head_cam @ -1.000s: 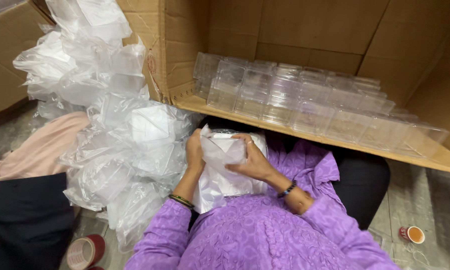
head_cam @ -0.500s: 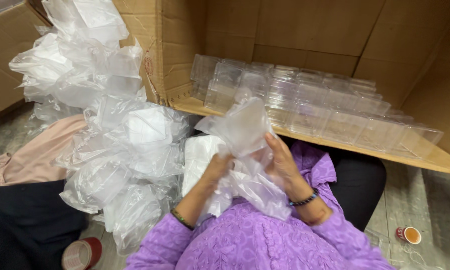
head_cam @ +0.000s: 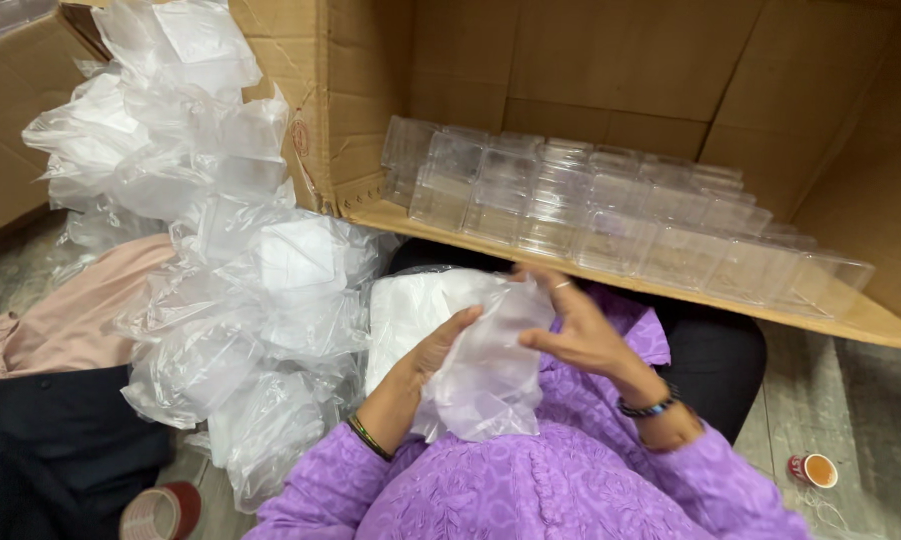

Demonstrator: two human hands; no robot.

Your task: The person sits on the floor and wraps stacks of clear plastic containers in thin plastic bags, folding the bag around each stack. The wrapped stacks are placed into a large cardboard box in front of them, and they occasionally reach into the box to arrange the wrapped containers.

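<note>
Both my hands hold a clear plastic bag over my lap. My left hand grips its left side, fingers curled into the film. My right hand presses the bag's upper right with fingers spread. A white folded stack of bags lies just behind the bag on my lap. I wear purple sleeves and bangles on both wrists.
A big pile of crumpled clear bags lies at my left. An open cardboard box lies on its side ahead, with rows of clear plastic containers inside. A tape roll sits bottom left, a small cup at right.
The bag was raised and shaken open half a second ago; now it is lower on my lap, and my hands have come closer around it.
</note>
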